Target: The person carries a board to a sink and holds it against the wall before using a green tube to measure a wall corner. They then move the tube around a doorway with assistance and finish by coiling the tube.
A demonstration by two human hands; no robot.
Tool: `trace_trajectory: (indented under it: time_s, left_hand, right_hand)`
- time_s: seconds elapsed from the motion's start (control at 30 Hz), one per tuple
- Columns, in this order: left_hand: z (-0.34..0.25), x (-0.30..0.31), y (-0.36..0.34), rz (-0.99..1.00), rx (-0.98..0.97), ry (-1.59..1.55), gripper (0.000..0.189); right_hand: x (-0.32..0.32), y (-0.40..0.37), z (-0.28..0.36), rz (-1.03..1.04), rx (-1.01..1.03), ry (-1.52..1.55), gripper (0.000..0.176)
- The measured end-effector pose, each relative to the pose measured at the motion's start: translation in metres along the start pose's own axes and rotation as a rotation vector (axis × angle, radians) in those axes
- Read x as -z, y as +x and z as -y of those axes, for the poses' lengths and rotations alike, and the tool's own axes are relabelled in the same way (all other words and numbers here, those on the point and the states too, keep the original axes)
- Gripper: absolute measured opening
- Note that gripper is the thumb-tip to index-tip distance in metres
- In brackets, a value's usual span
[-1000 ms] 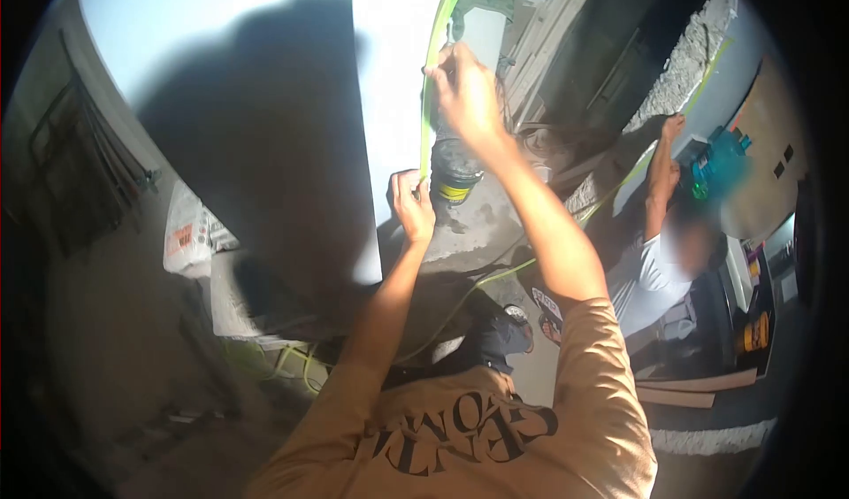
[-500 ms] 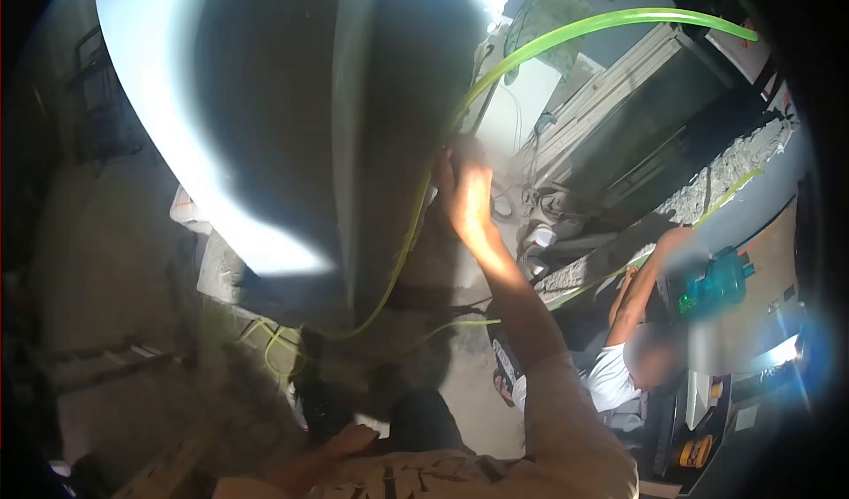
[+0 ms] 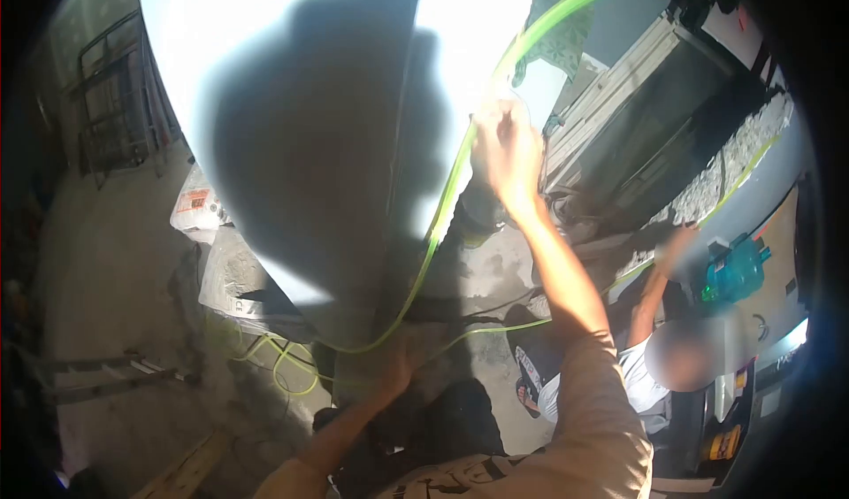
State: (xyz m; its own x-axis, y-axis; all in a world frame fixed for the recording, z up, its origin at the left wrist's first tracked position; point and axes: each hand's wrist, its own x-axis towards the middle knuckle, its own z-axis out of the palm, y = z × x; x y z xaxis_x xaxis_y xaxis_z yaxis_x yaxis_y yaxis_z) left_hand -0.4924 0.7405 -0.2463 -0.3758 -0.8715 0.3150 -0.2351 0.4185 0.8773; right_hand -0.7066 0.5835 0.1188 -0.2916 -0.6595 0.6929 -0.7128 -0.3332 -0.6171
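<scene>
Down to one evident grip on the green tube [image 3: 453, 180], against two a second ago. Drawn nearly straight along the edge of the white panel [image 3: 318, 136] back then, between pinching left and right; pinched now at that edge by the curled fingers of the right hand [image 3: 513, 149] alone, judging through some blur. Lifted since half a second ago from beside the leg, with the left hand [image 3: 400, 373] now close to the low bend of the tube, but dim in shadow; cannot tell whether open or closed, or whether touching anything. Running in a wide arc from the top right to the panel's edge, then down past the right hand and away leftward in a slack curve, toward loose coils [image 3: 287, 364] near the stacked bags [image 3: 232, 273]. Placed further right in view than half a second ago, panel included, so probably owing to a turn of the head. Means, by judgement, a tube steadied at one point only, with the lower length free to sag or swing off the edge, hence less dependable for lining up than under both hands. Off to the right, much as before, another person [image 3: 644, 380] with an arm raised toward a second green run [image 3: 738, 185]; too blurred to confirm contact.
</scene>
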Motion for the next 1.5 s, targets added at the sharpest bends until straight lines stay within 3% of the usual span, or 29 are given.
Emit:
trace_trajectory:
  time_s: [0.07, 0.13, 0.2, 0.27, 0.37, 0.4, 0.43, 0.47, 0.53, 0.57, 0.6, 0.67, 0.7, 0.73, 0.77, 0.8, 0.87, 0.93, 1.03, 1.07, 1.13, 1.17, 1.5]
  left_hand:
    - [-0.016, -0.005, 0.068, -0.102, 0.002, -0.161, 0.045]
    - [-0.011, -0.024, 0.107, -0.167, -0.007, -0.169, 0.048]
    - [0.011, -0.049, 0.134, -0.514, -0.198, 0.133, 0.043]
    - [0.048, -0.076, 0.149, -0.467, -0.193, -0.037, 0.039]
    - [0.067, -0.091, 0.164, -0.345, -0.147, -0.341, 0.032]
    - [0.066, -0.089, 0.165, -0.265, -0.096, -0.469, 0.029]
    - [0.062, -0.094, 0.168, -0.369, -0.229, -0.483, 0.019]
    - [0.066, -0.100, 0.178, -0.371, -0.246, -0.481, 0.019]
    - [0.071, -0.107, 0.199, -0.589, -0.501, -0.271, 0.018]
    - [0.072, -0.109, 0.206, -0.583, -0.512, -0.270, 0.018]
    - [0.070, -0.109, 0.213, -0.592, -0.543, -0.256, 0.019]
    - [0.059, -0.107, 0.217, -0.608, -0.583, -0.246, 0.020]
    - [0.048, -0.103, 0.219, -0.626, -0.578, -0.270, 0.017]
    - [0.037, -0.098, 0.222, -0.645, -0.571, -0.293, 0.016]
    - [0.037, -0.092, 0.230, -0.730, -0.692, -0.130, 0.020]
    - [0.037, -0.091, 0.233, -0.742, -0.695, -0.127, 0.020]
    - [0.028, -0.087, 0.233, -0.661, -0.650, -0.221, 0.026]
    - [0.026, -0.086, 0.240, -0.657, -0.684, -0.264, 0.032]
    - [0.019, -0.084, 0.242, -0.614, -0.669, -0.288, 0.033]
    - [0.019, -0.084, 0.242, -0.631, -0.673, -0.285, 0.033]
    - [0.019, -0.086, 0.242, -0.643, -0.674, -0.284, 0.032]
    - [0.018, -0.086, 0.241, -0.647, -0.679, -0.284, 0.031]
    - [0.018, -0.082, 0.249, -0.672, -0.700, -0.273, 0.029]
  right_hand:
    - [-0.004, 0.004, -0.013, -0.019, 0.169, 0.153, 0.014]
    - [-0.008, 0.015, -0.041, -0.087, 0.317, 0.045, 0.017]
    - [-0.005, 0.014, -0.036, -0.065, 0.305, 0.044, 0.018]
    - [-0.003, 0.010, -0.033, -0.051, 0.295, 0.048, 0.023]
    - [-0.006, 0.014, -0.045, -0.166, 0.479, -0.166, 0.023]
    - [-0.009, 0.020, -0.053, -0.237, 0.662, -0.134, 0.024]
    - [-0.013, 0.025, -0.058, -0.305, 0.847, -0.102, 0.026]
    - [-0.019, 0.025, -0.056, -0.317, 0.858, -0.101, 0.026]
    - [-0.024, 0.024, -0.056, -0.316, 1.213, 0.032, 0.035]
    - [-0.022, 0.023, -0.065, -0.419, 1.232, -0.164, 0.047]
    - [-0.021, 0.020, -0.076, -0.428, 1.235, -0.167, 0.047]
    - [-0.021, 0.014, -0.084, -0.292, 0.970, -0.455, 0.055]
    - [-0.029, 0.010, -0.088, -0.509, 1.160, -0.412, 0.055]
    - [-0.025, 0.004, -0.081, -0.515, 1.176, -0.406, 0.055]
    - [-0.020, -0.002, -0.077, -0.400, 1.076, -0.328, 0.055]
    - [-0.015, -0.006, -0.073, -0.282, 0.975, -0.252, 0.054]
    - [-0.013, 0.002, -0.069, -0.318, 1.022, -0.251, 0.051]
    - [-0.017, 0.001, -0.070, -0.229, 0.822, 0.157, 0.048]
    - [-0.025, 0.006, -0.074, -0.198, 0.805, 0.319, 0.042]
    - [-0.026, 0.011, -0.079, -0.199, 0.806, 0.320, 0.042]
    - [-0.022, 0.018, -0.084, -0.334, 1.030, -0.034, 0.037]
    - [-0.019, 0.017, -0.085, -0.280, 0.989, -0.106, 0.031]
    - [-0.012, 0.020, -0.077, -0.343, 1.125, -0.194, 0.034]
